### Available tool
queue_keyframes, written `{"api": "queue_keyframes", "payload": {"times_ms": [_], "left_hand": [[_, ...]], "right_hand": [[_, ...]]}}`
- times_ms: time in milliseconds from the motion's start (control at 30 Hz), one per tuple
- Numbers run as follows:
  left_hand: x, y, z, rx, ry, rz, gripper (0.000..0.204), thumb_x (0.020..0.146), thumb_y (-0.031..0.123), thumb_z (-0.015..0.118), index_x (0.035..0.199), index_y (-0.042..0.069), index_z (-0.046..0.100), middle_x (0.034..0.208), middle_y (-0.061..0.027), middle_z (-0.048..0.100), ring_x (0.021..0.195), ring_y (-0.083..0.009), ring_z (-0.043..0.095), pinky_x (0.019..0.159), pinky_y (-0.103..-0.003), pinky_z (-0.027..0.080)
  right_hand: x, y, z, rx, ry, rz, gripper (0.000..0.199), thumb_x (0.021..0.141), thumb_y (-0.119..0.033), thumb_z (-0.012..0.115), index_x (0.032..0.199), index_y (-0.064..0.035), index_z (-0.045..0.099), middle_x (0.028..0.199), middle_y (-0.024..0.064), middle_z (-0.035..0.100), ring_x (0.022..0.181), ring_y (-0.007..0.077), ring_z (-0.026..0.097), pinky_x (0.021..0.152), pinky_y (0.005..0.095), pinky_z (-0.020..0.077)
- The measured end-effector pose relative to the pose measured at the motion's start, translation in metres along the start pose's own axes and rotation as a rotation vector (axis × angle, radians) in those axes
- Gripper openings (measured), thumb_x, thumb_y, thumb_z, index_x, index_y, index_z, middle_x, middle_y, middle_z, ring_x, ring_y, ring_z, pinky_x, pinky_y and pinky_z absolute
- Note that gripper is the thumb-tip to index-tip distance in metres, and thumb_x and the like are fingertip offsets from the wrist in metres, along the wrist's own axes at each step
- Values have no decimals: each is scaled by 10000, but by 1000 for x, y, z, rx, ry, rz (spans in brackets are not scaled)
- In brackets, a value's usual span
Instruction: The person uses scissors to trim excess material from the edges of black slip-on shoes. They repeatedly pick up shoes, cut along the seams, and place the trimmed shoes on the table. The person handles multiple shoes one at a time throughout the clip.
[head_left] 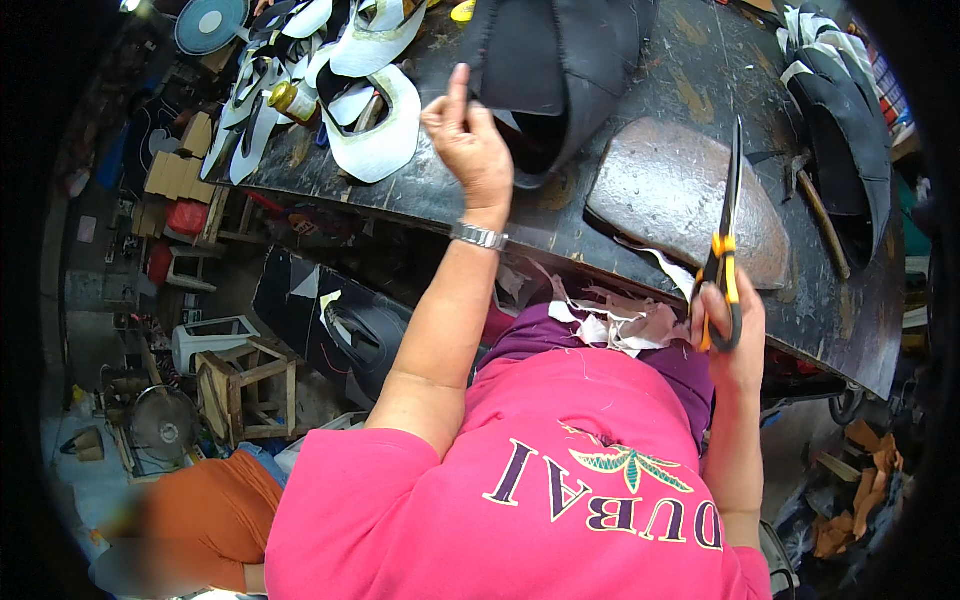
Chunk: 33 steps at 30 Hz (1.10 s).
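A dark, scuffed surface (835, 320) stretches across the upper view. On it, a large black folded piece (515, 60) lies near the middle, with a heap of pale cut pieces (378, 140) to its left. A dull grey slab (690, 185) rests to its right, and a stack of black pieces (850, 170) lies at the far right. Scissors (732, 215) with yellow-and-black handles point away, their blades over the slab, gripped in the right hand (748, 335). The left hand (475, 150) is at the folded piece's left edge, one finger extended; whether it pinches that edge cannot be told. White scraps (635, 322) lie on the lap, and a small jar (292, 102) sits among the pale pieces.
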<state>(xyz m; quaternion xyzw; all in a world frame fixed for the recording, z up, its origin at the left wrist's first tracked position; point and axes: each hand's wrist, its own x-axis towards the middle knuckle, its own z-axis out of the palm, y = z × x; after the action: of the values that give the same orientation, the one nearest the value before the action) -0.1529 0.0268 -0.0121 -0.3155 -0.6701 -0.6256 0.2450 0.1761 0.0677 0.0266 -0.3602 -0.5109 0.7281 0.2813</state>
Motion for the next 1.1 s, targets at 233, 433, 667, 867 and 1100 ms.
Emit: {"api": "queue_keyframes", "payload": {"times_ms": [233,433,667,867,1100], "left_hand": [[-14,13,36,-130,-64,-134,562,794,-74,470,1317,84,603,1157,-125,460,1130,-263,464,1050,-346,350],[22,21,34,-375,-318,-38,614,772,-76,399,1341,67,581,1414,-134,476,1355,-257,420,1144,-335,288],[34,5,57,-192,-275,114,654,730,-164,381,1300,71,600,1393,-156,492,1321,-306,465,1134,-359,324],[43,-8,59,-168,-401,115,610,723,2,518,1319,124,573,1418,-158,424,1345,-342,385,1119,-497,255],[39,7,0,-147,-451,160,473,806,97,638,1278,110,612,1420,-151,435,1343,-307,402,1127,-412,292]], "right_hand": [[128,-14,56,-126,101,-431,374,782,-272,845,838,-93,522,637,-63,489,522,12,402,460,183,307],[183,-17,95,-52,58,-300,451,733,-286,880,910,-70,525,687,-37,537,540,43,482,499,191,400],[220,-23,113,-107,3,-405,343,750,-165,828,890,-83,526,686,-36,537,559,40,487,484,201,390],[218,-21,100,-182,18,-329,343,777,-227,833,866,-84,534,658,-37,540,536,34,464,466,196,354],[133,-39,-38,-406,351,-658,321,775,-92,820,916,-76,532,776,-63,505,680,30,452,607,191,384]]}}
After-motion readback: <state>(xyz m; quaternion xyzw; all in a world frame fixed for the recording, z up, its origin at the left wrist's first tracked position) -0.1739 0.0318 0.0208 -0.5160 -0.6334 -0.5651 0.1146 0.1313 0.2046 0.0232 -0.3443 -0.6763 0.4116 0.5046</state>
